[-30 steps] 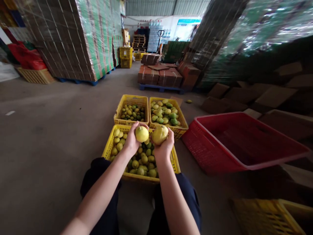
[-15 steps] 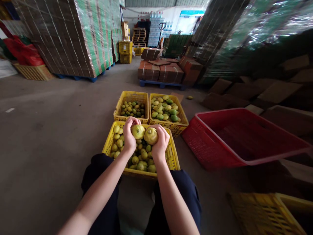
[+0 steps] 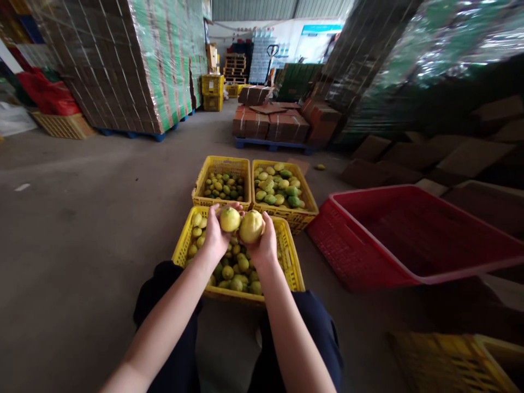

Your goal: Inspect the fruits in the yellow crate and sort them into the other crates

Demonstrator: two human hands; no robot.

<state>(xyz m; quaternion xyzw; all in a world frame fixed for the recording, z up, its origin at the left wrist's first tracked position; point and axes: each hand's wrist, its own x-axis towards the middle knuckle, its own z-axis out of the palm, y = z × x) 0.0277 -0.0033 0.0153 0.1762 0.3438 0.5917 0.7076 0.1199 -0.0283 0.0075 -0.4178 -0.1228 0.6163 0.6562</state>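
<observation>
Grey floor bears wrapped stacks; left hand and right hand each cup fruit.

- Pale yellow on the smaller held fruit; duller yellow on the larger held fruit
- Slotted yellow along the right edge of the near crate
- Green on a fruit by the near right corner of the far-right crate
- Deep red on the tub
</observation>
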